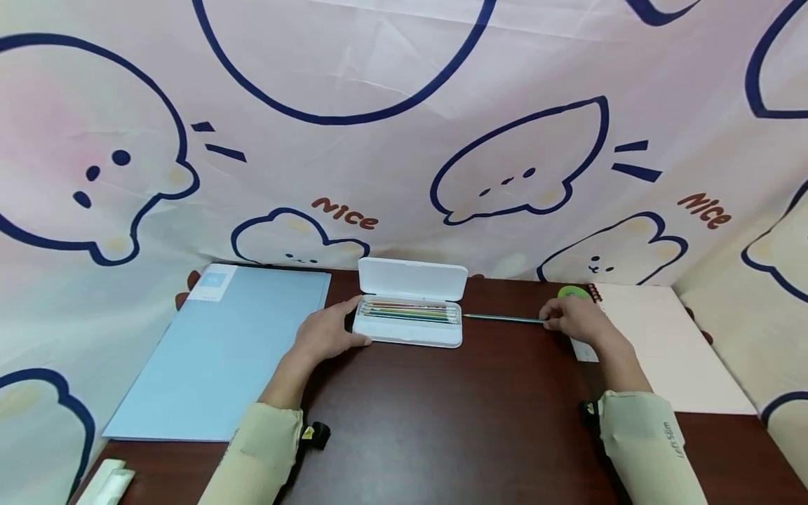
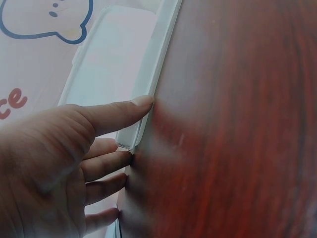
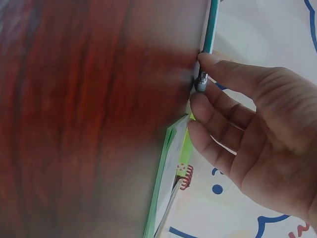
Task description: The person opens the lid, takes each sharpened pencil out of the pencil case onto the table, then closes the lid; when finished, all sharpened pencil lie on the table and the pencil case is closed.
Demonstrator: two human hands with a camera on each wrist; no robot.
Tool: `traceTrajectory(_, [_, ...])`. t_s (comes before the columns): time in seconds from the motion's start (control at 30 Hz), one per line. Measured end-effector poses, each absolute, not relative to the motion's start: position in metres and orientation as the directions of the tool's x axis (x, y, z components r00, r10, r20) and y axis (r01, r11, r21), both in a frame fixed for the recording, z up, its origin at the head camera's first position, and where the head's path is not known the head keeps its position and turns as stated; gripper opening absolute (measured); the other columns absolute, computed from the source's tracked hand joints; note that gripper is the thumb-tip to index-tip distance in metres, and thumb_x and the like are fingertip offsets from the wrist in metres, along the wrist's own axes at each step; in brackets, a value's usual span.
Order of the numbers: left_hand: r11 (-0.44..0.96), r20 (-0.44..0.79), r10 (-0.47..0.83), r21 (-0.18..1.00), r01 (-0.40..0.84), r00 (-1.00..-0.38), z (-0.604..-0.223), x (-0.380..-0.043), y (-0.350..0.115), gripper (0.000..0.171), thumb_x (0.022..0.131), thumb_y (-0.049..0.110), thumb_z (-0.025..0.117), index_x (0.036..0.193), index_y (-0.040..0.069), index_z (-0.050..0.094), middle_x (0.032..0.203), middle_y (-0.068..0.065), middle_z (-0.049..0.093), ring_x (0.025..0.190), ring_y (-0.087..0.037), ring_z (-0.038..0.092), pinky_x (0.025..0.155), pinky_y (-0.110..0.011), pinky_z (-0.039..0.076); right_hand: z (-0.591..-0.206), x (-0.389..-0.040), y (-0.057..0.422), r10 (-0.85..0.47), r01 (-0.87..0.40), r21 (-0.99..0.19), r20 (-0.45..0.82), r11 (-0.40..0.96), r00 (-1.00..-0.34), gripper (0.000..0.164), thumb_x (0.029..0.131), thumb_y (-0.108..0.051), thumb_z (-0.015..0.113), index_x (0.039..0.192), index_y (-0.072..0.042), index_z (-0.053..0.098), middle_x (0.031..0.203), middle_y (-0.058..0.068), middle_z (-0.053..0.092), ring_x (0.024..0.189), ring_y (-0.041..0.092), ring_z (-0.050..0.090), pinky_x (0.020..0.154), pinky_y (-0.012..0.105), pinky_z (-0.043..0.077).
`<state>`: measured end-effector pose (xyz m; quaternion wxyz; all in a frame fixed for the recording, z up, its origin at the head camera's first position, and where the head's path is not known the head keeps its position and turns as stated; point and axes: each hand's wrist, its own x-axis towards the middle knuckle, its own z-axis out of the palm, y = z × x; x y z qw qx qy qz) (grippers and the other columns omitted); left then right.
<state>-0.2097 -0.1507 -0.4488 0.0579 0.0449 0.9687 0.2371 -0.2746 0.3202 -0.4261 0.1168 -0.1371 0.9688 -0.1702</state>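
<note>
A white pencil case (image 1: pixel 404 334) lies on the table with its lid (image 1: pixel 413 279) raised. Several coloured pencils (image 1: pixel 410 311) rest inside. My left hand (image 1: pixel 323 330) grips the case's left end; in the left wrist view the thumb (image 2: pixel 119 111) is at its front edge. To the right of the case, a teal pencil (image 1: pixel 505 318) is low over or on the table, its tip toward the case. My right hand (image 1: pixel 576 319) pinches this pencil near its eraser end, which the right wrist view shows between thumb and fingers.
A large light-blue folder (image 1: pixel 233 351) lies on the left. At the right are a cream spiral-bound pad (image 1: pixel 675 351), a green round object (image 1: pixel 573 291) and a small pale pad (image 1: pixel 583 352) partly under my hand. A white packet (image 1: pixel 107 482) sits front left. Printed cloth (image 1: pixel 391 168) stands behind.
</note>
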Motion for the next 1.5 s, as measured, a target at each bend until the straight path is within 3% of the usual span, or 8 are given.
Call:
traceTrajectory(0.6, [0.877, -0.096, 0.121, 0.476, 0.061, -0.988, -0.45, -0.211, -0.152, 0.091, 0.082, 0.042, 0.084, 0.157, 0.018, 0.04, 0.147, -0.011, 0.058, 0.128, -0.036, 0.059, 0.102, -0.055, 0.048, -0.426, -0.277, 0.318, -0.318, -0.241, -0.343, -0.189, 0.908, -0.929, 0.024, 0.094, -0.012, 0.069, 0.117, -0.005, 0.071, 0.093, 0.008, 0.068, 0.081, 0.02, 0.058, 0.07, 0.036, 0.05])
traceTrajectory(0.77, [0.874, -0.086, 0.124, 0.481, 0.068, -0.989, -0.451, -0.211, -0.152, 0.09, 0.081, 0.042, 0.085, 0.156, 0.019, 0.042, 0.146, -0.011, 0.06, 0.126, -0.035, 0.06, 0.101, -0.054, 0.049, -0.426, -0.277, 0.316, -0.313, -0.257, -0.348, -0.114, 0.901, -0.943, 0.032, 0.094, -0.016, 0.069, 0.123, -0.002, 0.068, 0.11, 0.02, 0.07, 0.098, 0.035, 0.064, 0.082, 0.05, 0.054])
traceTrajectory(0.93, [0.873, -0.095, 0.125, 0.484, 0.064, -0.988, -0.45, -0.212, -0.153, 0.091, 0.081, 0.043, 0.084, 0.157, 0.019, 0.04, 0.147, -0.011, 0.059, 0.128, -0.035, 0.059, 0.103, -0.054, 0.048, -0.424, -0.277, 0.311, -0.288, -0.248, -0.354, -0.062, 0.902, -0.956, 0.037, 0.096, -0.019, 0.069, 0.129, -0.003, 0.066, 0.131, 0.024, 0.066, 0.124, 0.046, 0.057, 0.1, 0.061, 0.047])
traceTrajectory(1.2, [0.876, -0.095, 0.124, 0.479, 0.064, -0.988, -0.451, -0.212, -0.153, 0.091, 0.081, 0.042, 0.084, 0.158, 0.019, 0.039, 0.147, -0.011, 0.059, 0.128, -0.034, 0.059, 0.102, -0.054, 0.048, -0.422, -0.284, 0.292, -0.351, -0.286, -0.324, -0.162, 0.902, -0.922, 0.036, 0.098, -0.018, 0.066, 0.131, -0.006, 0.067, 0.132, 0.021, 0.066, 0.116, 0.042, 0.063, 0.094, 0.057, 0.05])
traceTrajectory(1.5, [0.883, -0.108, 0.115, 0.466, 0.051, -0.987, -0.451, -0.213, -0.152, 0.092, 0.081, 0.043, 0.084, 0.158, 0.021, 0.038, 0.148, -0.009, 0.058, 0.129, -0.034, 0.058, 0.104, -0.053, 0.048, -0.423, -0.282, 0.284, -0.355, -0.288, -0.338, -0.154, 0.896, -0.922, 0.038, 0.099, -0.02, 0.065, 0.134, -0.007, 0.065, 0.137, 0.021, 0.063, 0.124, 0.044, 0.059, 0.1, 0.06, 0.047])
